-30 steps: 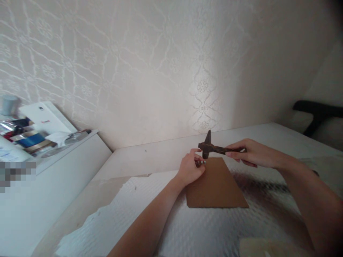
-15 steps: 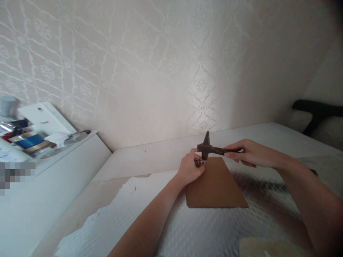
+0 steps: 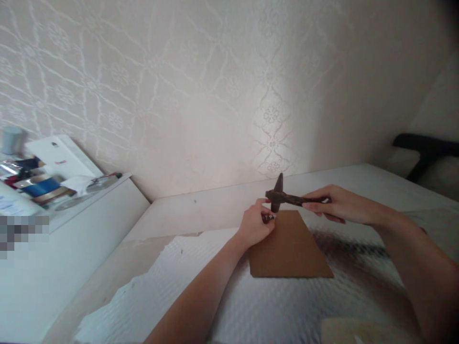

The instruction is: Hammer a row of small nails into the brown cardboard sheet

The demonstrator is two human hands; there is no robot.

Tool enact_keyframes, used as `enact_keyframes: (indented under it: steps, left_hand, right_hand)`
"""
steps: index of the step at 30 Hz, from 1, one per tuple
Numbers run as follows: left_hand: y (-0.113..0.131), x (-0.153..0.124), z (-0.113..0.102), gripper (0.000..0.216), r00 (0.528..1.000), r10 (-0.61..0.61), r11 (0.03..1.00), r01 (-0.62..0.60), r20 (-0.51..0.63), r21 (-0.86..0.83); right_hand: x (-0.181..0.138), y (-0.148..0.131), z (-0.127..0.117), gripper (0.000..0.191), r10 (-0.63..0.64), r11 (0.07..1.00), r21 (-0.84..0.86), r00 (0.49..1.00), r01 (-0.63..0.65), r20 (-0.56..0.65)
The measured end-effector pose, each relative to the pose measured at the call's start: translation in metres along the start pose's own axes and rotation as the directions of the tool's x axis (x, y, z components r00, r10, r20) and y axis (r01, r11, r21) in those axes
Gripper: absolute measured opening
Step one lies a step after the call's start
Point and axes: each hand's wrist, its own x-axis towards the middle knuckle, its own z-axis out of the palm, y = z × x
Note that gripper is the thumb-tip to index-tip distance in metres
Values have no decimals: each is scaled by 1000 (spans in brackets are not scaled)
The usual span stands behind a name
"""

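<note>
A dark brown hammer [image 3: 275, 195] is in my right hand [image 3: 332, 203], the fingers closed round its handle. Its head hovers just above my left hand [image 3: 256, 223], with one pointed end up and the blunt end down. The fingers of my left hand are closed on a small dark brown piece [image 3: 267, 218] with pale spots; its kind is too small to make out. Beneath both hands lies a flat brown cardboard sheet [image 3: 292, 248], and my left hand rests at its left edge.
Silvery padded sheeting [image 3: 261, 306] covers much of the white tabletop [image 3: 172, 208]. On the left, a white cabinet [image 3: 89, 239] carries a white box [image 3: 64, 155], rolls of tape [image 3: 45, 188] and a grey cup [image 3: 12, 140]. Behind is a patterned wall; a black chair part [image 3: 423, 145] shows at right.
The hammer has shifted very slightly to the right, and its head leans a little more. Both hands keep their hold.
</note>
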Motion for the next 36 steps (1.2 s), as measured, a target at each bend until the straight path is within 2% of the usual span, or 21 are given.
enact_keyframes:
  steps: [9,14,25,29,32,36]
  left_hand:
    - [2,-1,0,37,1000,1,1000,-1,-15,16]
    - [0,0,0,36,1000,6,1000,-6,-12,13]
    - [1,0,0,32,1000,-8,1000,8,-18,27]
    - [1,0,0,40,1000,-1,1000,1,-12,13]
    - [3,-1,-1,36,1000,-12,1000,12,-7,20]
    - [4,-1,-2,39,1000,-8,1000,8,-6,15]
  right_hand:
    - [0,2,-1,44,9,1000,-4,999,-8,54]
    - [0,1,0,46,14,1000,-10,1000,-14,15]
    - [1,0,1,45,20,1000,-19,999,-19,34]
    - [1,0,1,46,12,1000,-18,1000,-12,15]
    - [1,1,0,44,14,1000,-11,999,-14,40]
    - [1,1,0,44,11,1000,-10,1000,-11,-6]
